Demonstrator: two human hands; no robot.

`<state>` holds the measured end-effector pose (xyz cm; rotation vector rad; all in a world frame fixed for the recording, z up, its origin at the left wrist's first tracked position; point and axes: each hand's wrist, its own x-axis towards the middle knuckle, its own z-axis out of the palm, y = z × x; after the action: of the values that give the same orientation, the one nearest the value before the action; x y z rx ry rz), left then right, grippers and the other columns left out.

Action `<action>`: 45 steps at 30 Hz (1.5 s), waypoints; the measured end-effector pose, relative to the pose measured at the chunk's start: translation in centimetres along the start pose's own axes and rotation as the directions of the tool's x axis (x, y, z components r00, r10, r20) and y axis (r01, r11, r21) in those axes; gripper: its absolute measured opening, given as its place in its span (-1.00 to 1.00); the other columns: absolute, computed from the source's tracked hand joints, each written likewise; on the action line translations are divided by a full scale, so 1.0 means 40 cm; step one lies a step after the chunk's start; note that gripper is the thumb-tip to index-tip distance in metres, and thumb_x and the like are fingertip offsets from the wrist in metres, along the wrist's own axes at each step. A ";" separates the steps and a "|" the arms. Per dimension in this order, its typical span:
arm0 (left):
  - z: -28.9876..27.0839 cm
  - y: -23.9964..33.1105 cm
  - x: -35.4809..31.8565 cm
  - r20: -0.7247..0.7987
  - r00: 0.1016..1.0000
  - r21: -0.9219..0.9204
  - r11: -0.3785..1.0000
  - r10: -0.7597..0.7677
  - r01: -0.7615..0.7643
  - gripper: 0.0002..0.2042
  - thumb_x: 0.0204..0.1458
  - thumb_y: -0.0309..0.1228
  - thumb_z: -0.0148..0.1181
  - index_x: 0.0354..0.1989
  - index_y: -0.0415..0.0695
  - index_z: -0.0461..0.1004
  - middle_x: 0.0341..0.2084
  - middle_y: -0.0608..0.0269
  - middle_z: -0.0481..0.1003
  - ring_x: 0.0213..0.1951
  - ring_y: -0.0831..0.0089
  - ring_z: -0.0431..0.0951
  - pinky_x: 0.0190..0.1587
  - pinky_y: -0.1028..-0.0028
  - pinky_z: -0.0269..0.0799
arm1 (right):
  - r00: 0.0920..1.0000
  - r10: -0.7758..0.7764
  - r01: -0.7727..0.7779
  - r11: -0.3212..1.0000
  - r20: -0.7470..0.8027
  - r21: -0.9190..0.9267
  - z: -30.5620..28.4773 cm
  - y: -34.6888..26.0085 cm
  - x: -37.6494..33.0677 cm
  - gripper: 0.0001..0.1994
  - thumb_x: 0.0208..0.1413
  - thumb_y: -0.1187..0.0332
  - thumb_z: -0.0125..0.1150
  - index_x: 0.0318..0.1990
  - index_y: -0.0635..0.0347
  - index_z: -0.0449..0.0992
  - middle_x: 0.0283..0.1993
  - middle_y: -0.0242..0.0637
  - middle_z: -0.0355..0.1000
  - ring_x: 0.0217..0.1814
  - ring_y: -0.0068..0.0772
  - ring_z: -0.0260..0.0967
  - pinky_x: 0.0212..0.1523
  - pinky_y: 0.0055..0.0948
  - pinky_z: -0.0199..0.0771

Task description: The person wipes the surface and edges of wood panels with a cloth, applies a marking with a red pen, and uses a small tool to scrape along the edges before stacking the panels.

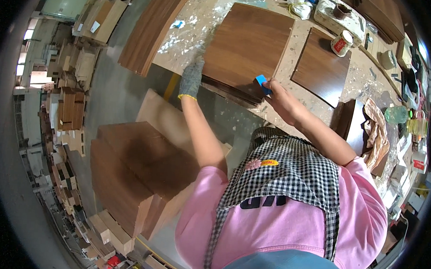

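A long, paint-spattered pale workbench [201, 18] is carrying everything. On it a large square brown wood-veneer panel [248, 44] is lying flat on a few more like it, at the near edge of the bench. A smaller dark brown panel [322, 67] is lying just beside it to the right, with a white and red tin [342, 43] standing at its far corner. The left hand [191, 78], wearing a grey knitted glove, is pressing down on the big panel's left edge, fingers together. The bare right hand [280, 100] is pinching a small blue plastic scraper [262, 83] against the panel's near right corner. Stacks of brown boards [132, 169] are sitting on the floor to the left.
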<state>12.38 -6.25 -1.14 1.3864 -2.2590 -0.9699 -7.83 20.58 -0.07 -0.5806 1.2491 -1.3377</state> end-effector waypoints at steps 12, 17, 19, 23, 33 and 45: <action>0.098 -0.002 -0.043 -0.182 0.903 0.608 0.766 0.390 -0.208 -0.61 0.38 -0.28 -0.16 0.18 -0.26 0.46 0.19 -0.08 0.44 0.19 0.07 0.44 0.28 0.21 0.30 | 0.999 0.051 -0.039 0.824 -0.005 0.565 -0.286 0.017 -0.156 -0.60 0.33 0.20 -0.07 0.16 0.31 0.33 0.17 -0.09 0.39 0.20 -0.13 0.43 0.27 0.00 0.40; 0.221 0.479 -0.298 -0.563 0.587 0.452 0.811 0.582 -0.372 -0.68 0.36 -0.34 -0.06 0.09 -0.28 0.51 0.12 -0.05 0.49 0.17 0.01 0.44 0.27 0.08 0.28 | 0.373 -0.478 0.205 0.879 -0.795 -0.432 -0.683 0.011 -0.421 -0.55 0.35 0.15 -0.08 0.14 0.41 0.24 -0.01 0.03 0.45 0.04 -0.17 0.43 0.10 -0.25 0.37; 0.347 0.521 -0.351 -0.440 0.639 0.337 0.775 0.631 -0.534 -0.71 0.34 -0.38 -0.02 0.07 -0.29 0.50 0.12 -0.06 0.47 0.20 0.07 0.42 0.28 0.12 0.28 | 0.085 -0.570 -0.055 0.817 -0.818 -0.575 -0.807 0.083 -0.527 -0.56 0.33 0.20 -0.03 0.10 0.48 0.27 -0.02 0.21 0.42 0.06 0.16 0.38 0.18 -0.14 0.31; 0.554 0.619 -0.439 -0.141 0.692 0.021 0.701 0.708 -0.713 -0.71 0.32 -0.36 0.02 0.08 -0.26 0.48 0.16 -0.02 0.44 0.24 0.08 0.38 0.34 0.14 0.21 | 0.108 -0.287 -0.100 0.949 -0.952 -0.298 -0.913 0.230 -0.630 -0.51 0.34 0.14 -0.05 0.15 0.46 0.25 0.08 0.27 0.41 0.19 0.23 0.35 0.20 -0.06 0.30; 1.175 0.905 -0.688 0.473 0.312 -0.101 0.402 0.824 -0.910 -0.32 0.19 -0.10 0.18 0.41 -0.18 0.18 0.43 -0.13 0.08 0.48 -0.07 -0.05 0.49 0.06 -0.21 | 0.433 -0.094 0.697 0.665 -0.896 0.267 -1.050 0.257 -0.856 -0.66 0.37 0.29 -0.08 0.15 0.27 0.09 0.03 0.02 0.42 0.00 -0.22 0.50 -0.01 -0.32 0.60; 1.421 1.041 -0.619 0.650 0.629 0.397 0.514 0.427 -0.760 0.04 -0.04 0.42 0.07 0.40 -0.26 0.18 0.36 -0.16 0.21 0.43 0.04 0.13 0.50 0.12 -0.19 | 0.605 -0.518 -0.226 0.616 -0.604 -0.755 -1.497 0.210 -0.894 -0.66 0.25 0.23 0.19 0.10 0.18 0.56 0.01 -0.05 0.52 -0.02 0.03 0.50 -0.02 -0.16 0.51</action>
<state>-36.15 49.58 -11.34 0.3236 -3.3265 -0.2540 -50.24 74.74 -14.35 -0.7320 2.6931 -1.1545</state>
